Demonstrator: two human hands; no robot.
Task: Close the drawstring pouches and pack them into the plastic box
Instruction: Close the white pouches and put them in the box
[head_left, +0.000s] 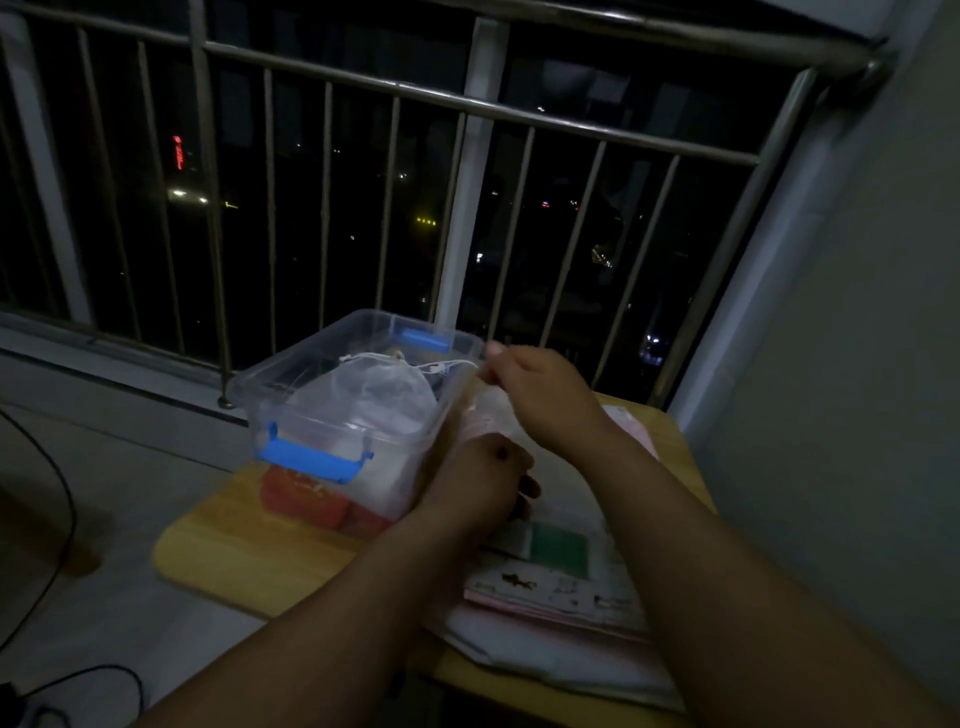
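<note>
Head view: the only view; dim and somewhat blurred, looking down over both forearms.
Plastic box: the clear plastic box (311, 431) stands open on the yellow worktop (234, 551), with one blue latch (317, 460) on the near end and another on the far end.
Packed so far: a white mesh pouch (379, 389) lies inside the box, its neck gathered towards the far right corner.
Pouch in hand: a pale pink pouch (488, 410) is held up between the two hands, just beside the box's right wall and not yet inside it.
Left hand: the left hand (483, 478) has its fingers curled round the lower part of the pink pouch, low against the box's near right corner.
Right hand: the right hand (540, 395) is above it, fingers pinched on a thin white drawstring (457, 364) that runs across the box rim; I cannot tell which pouch the cord belongs to.
Step, as I judge it: cinching the neck before dropping the pouch in.
Risk, snag: a cord pulled taut across the rim could catch there or tug the box along the worktop.
Risk, wrong cord: if it is the packed pouch's string, pulling would drag that pouch back out.
Risk, slip: a loose hold below could let the thin fabric slide, leaving the neck half open.
Nearby: a stack of papers (561, 587) lies under the forearms.
</note>
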